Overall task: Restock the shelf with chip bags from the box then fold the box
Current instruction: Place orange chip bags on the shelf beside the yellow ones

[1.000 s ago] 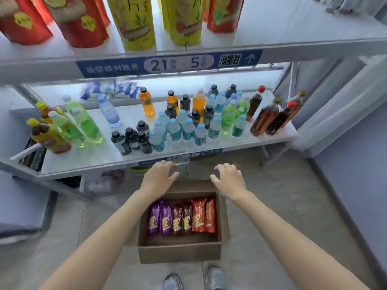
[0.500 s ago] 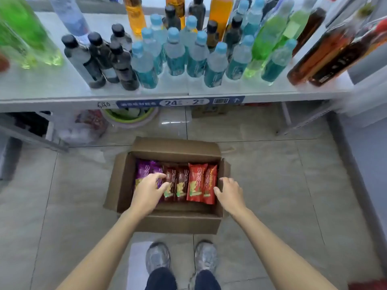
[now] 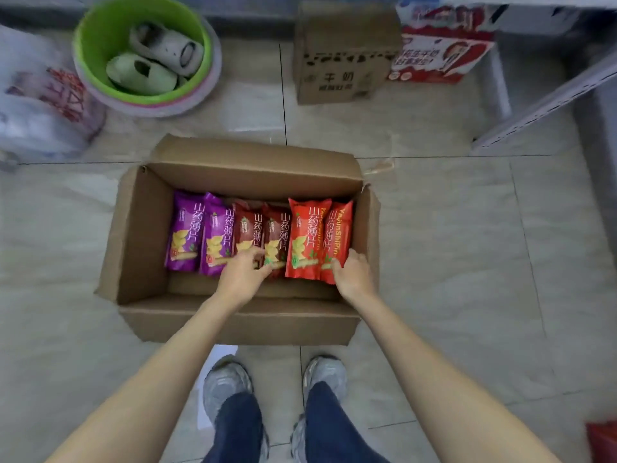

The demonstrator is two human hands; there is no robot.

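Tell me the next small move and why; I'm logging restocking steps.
Probably close both hands on bags and lift. The left hand lies on the dark red chip bags, the right hand on the orange chip bags, all standing in the open cardboard box.

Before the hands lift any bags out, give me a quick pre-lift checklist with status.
1. Box flaps open, bags reachable: ok.
2. Left hand on a bag: ok, fingers touch the dark red bags; a closed grip cannot be told.
3. Right hand on a bag: ok, fingers at the lower edge of the rightmost orange bag; grip cannot be told.
4. Bags in a tidy row, none jammed: ok, purple bags, dark red and orange stand side by side.
5. Box flat on the floor: ok.
6. Shelf space free: cannot tell, shelf out of view.
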